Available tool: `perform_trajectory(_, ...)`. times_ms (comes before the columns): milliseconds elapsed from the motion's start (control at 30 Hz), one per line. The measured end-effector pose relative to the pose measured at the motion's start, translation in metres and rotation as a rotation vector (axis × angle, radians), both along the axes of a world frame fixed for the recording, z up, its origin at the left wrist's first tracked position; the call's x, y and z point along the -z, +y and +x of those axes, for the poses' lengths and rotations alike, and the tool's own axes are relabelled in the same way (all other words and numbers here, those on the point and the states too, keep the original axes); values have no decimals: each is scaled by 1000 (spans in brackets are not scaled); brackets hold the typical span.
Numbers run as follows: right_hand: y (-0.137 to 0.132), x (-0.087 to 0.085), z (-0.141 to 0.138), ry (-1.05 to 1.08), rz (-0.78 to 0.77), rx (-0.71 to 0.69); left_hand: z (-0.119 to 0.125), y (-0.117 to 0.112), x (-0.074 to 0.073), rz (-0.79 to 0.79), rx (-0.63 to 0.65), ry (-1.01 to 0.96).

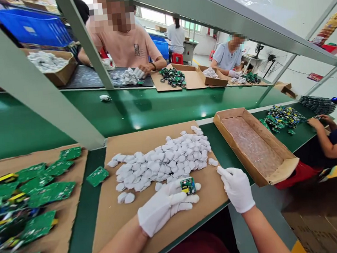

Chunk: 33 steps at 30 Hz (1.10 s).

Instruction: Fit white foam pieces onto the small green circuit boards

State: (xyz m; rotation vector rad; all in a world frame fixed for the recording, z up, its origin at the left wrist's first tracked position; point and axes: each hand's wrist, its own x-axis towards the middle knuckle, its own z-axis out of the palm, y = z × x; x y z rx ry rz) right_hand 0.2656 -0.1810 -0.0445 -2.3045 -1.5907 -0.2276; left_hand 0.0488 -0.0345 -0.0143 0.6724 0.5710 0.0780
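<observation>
Green circuit boards (52, 193), then white pieces (165, 158) heaped on cardboard (211, 193).
The left hand (163, 206) grips a component-laden board (187, 185) near them; slack fingers could drop it. The right hand (237, 189) curls its fingers; I cannot tell whether they hold anything.

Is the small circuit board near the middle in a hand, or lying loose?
In the left hand: the circuit board sits among gloved fingers, a white fingertip showing past its edge.

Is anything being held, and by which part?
Left grip holds a circuit board, seemingly near its lower left edge; exact contact is hidden. Right grip: I can't tell.
</observation>
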Motion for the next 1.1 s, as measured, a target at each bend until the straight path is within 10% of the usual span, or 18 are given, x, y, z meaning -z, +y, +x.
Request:
perform_trajectory(167, 8, -15, -31, 421, 349, -55, 0, -3, 8, -1, -36, -80)
perform_trajectory(300, 17, -33, -64, 580, 323, -200, 3, -3, 16, 115, -33, -124)
perform_trajectory(633, 31, -13, -74, 305, 352, -176, 8, -12, 19, 462, -121, -155)
perform_trajectory(1100, 44, -17, -79, 235, 380, -282, 9, -10, 8, 294, -108, -184)
